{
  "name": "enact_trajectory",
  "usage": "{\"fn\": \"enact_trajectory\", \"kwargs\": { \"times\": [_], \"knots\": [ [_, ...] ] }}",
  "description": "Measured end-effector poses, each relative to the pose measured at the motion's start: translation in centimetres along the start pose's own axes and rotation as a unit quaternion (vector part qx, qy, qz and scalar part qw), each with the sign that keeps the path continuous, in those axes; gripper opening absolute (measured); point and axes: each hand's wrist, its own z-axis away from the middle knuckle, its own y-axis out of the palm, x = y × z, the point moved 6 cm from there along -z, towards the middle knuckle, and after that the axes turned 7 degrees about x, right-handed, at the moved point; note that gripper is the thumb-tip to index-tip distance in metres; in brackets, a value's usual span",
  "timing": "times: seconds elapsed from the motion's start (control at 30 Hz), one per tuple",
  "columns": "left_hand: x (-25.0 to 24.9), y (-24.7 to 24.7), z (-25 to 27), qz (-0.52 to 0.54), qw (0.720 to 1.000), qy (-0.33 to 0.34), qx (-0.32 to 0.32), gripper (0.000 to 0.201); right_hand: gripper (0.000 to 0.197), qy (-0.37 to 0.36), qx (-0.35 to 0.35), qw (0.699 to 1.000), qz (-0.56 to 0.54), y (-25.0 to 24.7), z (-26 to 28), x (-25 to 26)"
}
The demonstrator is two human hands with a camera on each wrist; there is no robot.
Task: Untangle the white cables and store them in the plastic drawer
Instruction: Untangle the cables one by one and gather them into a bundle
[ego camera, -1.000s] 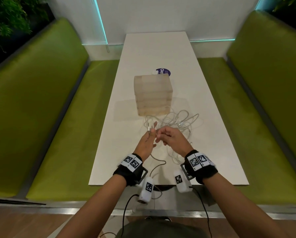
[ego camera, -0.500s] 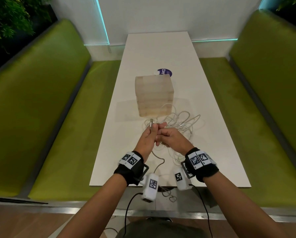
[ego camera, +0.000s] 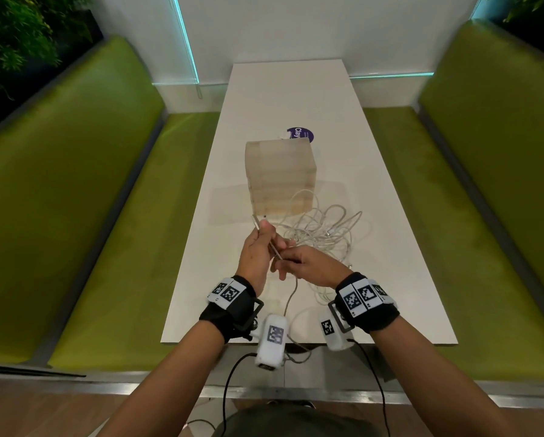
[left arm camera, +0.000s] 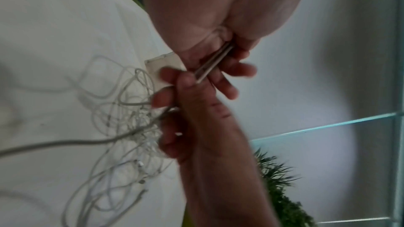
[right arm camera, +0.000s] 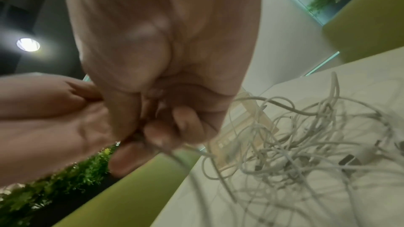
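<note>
A tangle of white cables [ego camera: 322, 230] lies on the white table [ego camera: 374, 190], just in front of the translucent plastic drawer unit [ego camera: 278, 176]. My left hand [ego camera: 258, 247] grips doubled cable strands [left arm camera: 213, 62], with the plug ends sticking up past its fingers. My right hand [ego camera: 299, 263] pinches the same strands [ego camera: 277, 253] just below the left hand. The tangle [left arm camera: 122, 127] trails off from both hands. In the right wrist view the pile [right arm camera: 306, 141] and the drawer unit [right arm camera: 247, 127] sit beyond my curled fingers.
One cable [ego camera: 291, 298] runs from my hands over the table's near edge. A round purple sticker [ego camera: 300, 134] lies behind the drawer unit. Green benches [ego camera: 91, 216] flank the table on both sides, with a white wall at the far end.
Both hands have drifted left and slightly nearer. The right hand has slid down the strands, away from the left hand's fingertips, so a short stretch of cable shows between them.
</note>
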Motion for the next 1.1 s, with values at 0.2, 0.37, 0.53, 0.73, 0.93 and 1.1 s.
{"fn": "enact_trajectory", "kwargs": {
  "times": [0.2, 0.37, 0.53, 0.73, 0.93, 1.1],
  "knots": [
    [-4.3, -1.1, 0.8, 0.082, 0.995, 0.054, -0.01, 0.039, 0.012, 0.052, 0.033, 0.998, 0.033, -0.5, -1.4, -3.8],
    [-6.2, -3.0, 1.3, 0.041, 0.995, 0.091, -0.024, 0.04, 0.02, 0.051, -0.017, 0.997, 0.061, -2.1, -1.9, -3.9],
    [-3.3, -4.8, 0.8, -0.199, 0.978, 0.053, -0.036, 0.029, 0.03, -0.012, -0.052, 0.998, 0.029, -2.4, -1.8, -2.3],
    [1.2, -2.3, -0.4, -0.363, 0.93, 0.006, 0.054, 0.037, 0.029, -0.049, -0.093, 0.993, 0.056, -2.5, -1.9, -0.3],
    [0.6, -1.8, -0.8, -0.433, 0.898, 0.057, 0.042, 0.014, 0.027, -0.044, -0.075, 0.995, 0.055, -2.6, -1.6, -0.1],
    [-0.6, -2.8, -0.1, -0.402, 0.913, 0.073, -0.007, 0.019, 0.009, 0.017, -0.013, 0.999, 0.038, -2.6, -1.9, -2.5]
  ]
}}
